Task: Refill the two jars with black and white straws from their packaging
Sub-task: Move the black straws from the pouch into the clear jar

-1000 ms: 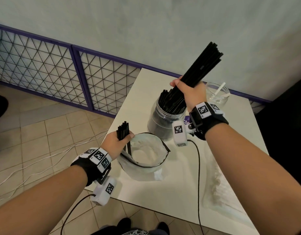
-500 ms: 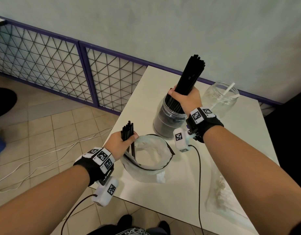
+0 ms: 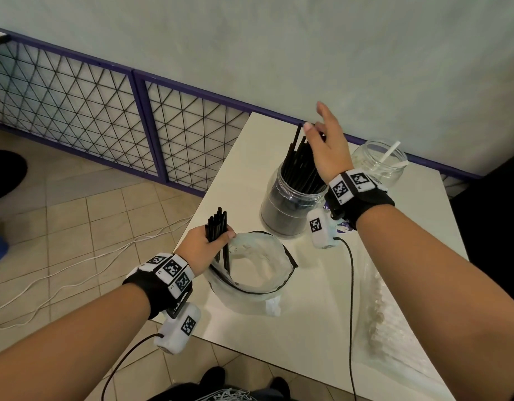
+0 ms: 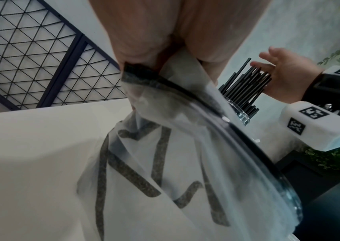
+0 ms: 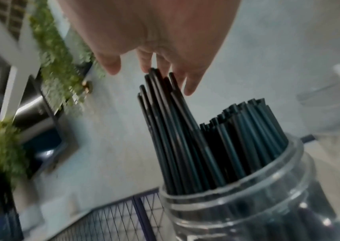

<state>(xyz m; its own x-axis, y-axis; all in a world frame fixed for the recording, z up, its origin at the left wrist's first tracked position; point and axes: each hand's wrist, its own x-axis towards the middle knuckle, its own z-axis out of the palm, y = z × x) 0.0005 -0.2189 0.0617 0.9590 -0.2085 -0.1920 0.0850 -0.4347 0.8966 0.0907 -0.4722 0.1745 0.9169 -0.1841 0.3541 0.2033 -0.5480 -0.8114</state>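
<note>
A clear jar (image 3: pixel 284 209) packed with black straws (image 3: pixel 300 166) stands mid-table; the same jar (image 5: pixel 257 187) and straws (image 5: pixel 185 130) fill the right wrist view. My right hand (image 3: pixel 326 146) hovers over the straw tops with fingers spread, holding nothing. My left hand (image 3: pixel 205 247) grips a small bunch of black straws (image 3: pixel 218 227) together with the rim of an open clear bag (image 3: pixel 255 273), whose printed film (image 4: pixel 165 163) covers the left wrist view. A second clear jar (image 3: pixel 378 160) at the back right holds two white straws (image 3: pixel 390 153).
A clear pack of white straws (image 3: pixel 391 322) lies on the white table (image 3: pixel 316 319) near its right front edge. A black cable (image 3: pixel 351 299) crosses the table. A purple-framed wire fence (image 3: pixel 105 117) and a tiled floor (image 3: pixel 90 227) with white cables lie left.
My right hand lowered its big bundle of black straws into the jar and let go, then opened above them. My left hand kept its hold on the small bunch and bag.
</note>
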